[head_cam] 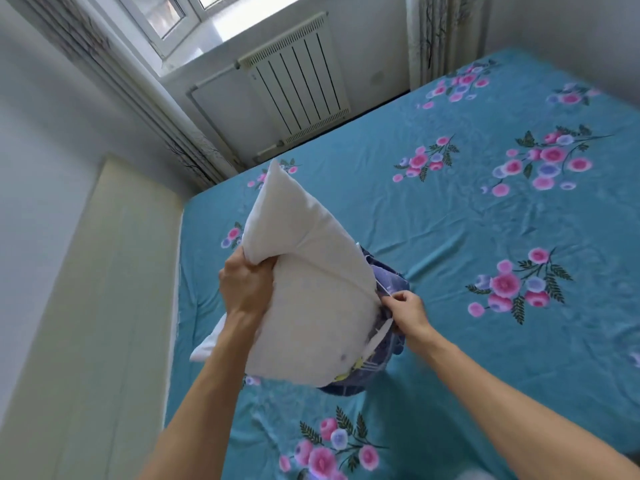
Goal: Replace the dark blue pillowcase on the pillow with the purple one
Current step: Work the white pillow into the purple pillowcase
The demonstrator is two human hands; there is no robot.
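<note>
A bed [467,220] under a teal floral sheet fills the right and centre. At upper centre, a white radiator [298,81] sits below a daylit window [166,12] — pale walls [41,116], patterned curtains [446,32] at upper right.

Dark blue pillowcase [382,341]: largely concealed behind the white pillow [304,289]; only a bunched strip shows along its right and lower edge. Printed pattern too blurred to identify. Left hand [244,289]: fingertips buried in pillow fabric. Bed [450,237]: cut off at right and bottom edges. Window [180,15]: cropped at top. Both arms leave the picture at its bottom edge.
</note>
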